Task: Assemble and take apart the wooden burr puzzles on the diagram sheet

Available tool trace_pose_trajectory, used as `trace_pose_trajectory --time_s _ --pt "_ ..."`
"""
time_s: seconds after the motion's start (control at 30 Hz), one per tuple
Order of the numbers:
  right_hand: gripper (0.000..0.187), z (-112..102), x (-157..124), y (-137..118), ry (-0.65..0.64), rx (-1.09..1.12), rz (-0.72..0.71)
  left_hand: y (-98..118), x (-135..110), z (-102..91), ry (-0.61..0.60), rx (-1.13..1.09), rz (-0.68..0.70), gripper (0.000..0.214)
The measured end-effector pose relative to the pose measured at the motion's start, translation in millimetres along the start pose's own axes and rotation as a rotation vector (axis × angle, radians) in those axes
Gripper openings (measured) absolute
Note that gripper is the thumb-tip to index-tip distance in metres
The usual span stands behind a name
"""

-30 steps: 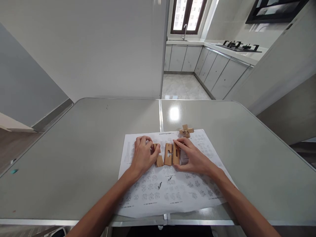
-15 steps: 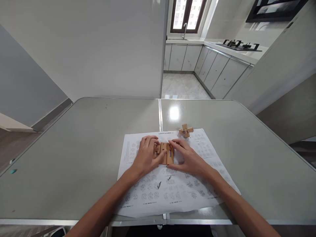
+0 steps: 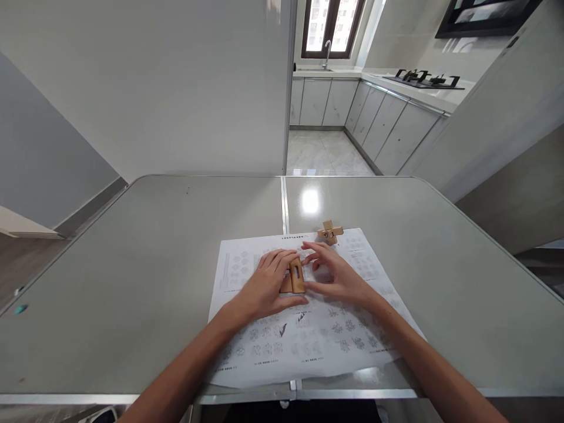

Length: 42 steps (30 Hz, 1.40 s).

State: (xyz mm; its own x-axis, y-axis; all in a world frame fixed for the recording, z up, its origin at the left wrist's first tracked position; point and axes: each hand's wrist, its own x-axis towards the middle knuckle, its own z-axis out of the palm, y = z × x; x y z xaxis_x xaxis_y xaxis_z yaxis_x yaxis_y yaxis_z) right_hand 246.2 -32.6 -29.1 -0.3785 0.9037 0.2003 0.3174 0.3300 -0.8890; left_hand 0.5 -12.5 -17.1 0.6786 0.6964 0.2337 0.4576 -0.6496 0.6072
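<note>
slotted wooden puzzle pieces (image 3: 298,286) side by side, lower centre of frame, on printed sheet (image 3: 317,358). my left hand (image 3: 264,288) covers them, can't tell if gripping; right hand (image 3: 341,279) parted, just beside. probably aligning; next calls for light, even pressure.

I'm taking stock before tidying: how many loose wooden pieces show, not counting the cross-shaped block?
2: the slotted piece on the printed sheet, and a second piece against its left side, partly covered by the left hand, which may hide more.
</note>
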Motion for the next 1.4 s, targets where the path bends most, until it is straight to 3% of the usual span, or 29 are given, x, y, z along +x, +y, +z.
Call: trace_pose_trajectory --time_s 0.13,0.27,0.6,0.83,0.93,1.13,1.4 --pt "0.050 3 2 -1 0.083 0.114 0.054 -3 0 4.4 0.041 0.046 -0.044 0.076" --pt "0.039 6 3 2 0.135 0.141 0.135 -12 0 3.9 0.120 0.140 -0.123 0.070" --pt "0.027 6 4 -2 0.219 0.212 0.286 -41 -5 -17.4 0.355 0.477 -0.489 0.053" --pt "0.037 5 6 1 0.334 0.318 0.264 -45 -7 -21.7 0.391 0.594 -0.634 0.050" --pt "0.041 4 7 2 0.400 0.348 0.257 -48 -9 -21.9 0.431 0.629 -0.607 0.051" --pt "0.063 3 9 3 0.441 0.384 0.321 -41 -7 -19.4 0.517 0.651 -0.373 0.045" --pt "0.056 3 11 7 0.439 0.349 0.314 -16 -4 -14.1 0.420 0.472 -0.166 0.021"
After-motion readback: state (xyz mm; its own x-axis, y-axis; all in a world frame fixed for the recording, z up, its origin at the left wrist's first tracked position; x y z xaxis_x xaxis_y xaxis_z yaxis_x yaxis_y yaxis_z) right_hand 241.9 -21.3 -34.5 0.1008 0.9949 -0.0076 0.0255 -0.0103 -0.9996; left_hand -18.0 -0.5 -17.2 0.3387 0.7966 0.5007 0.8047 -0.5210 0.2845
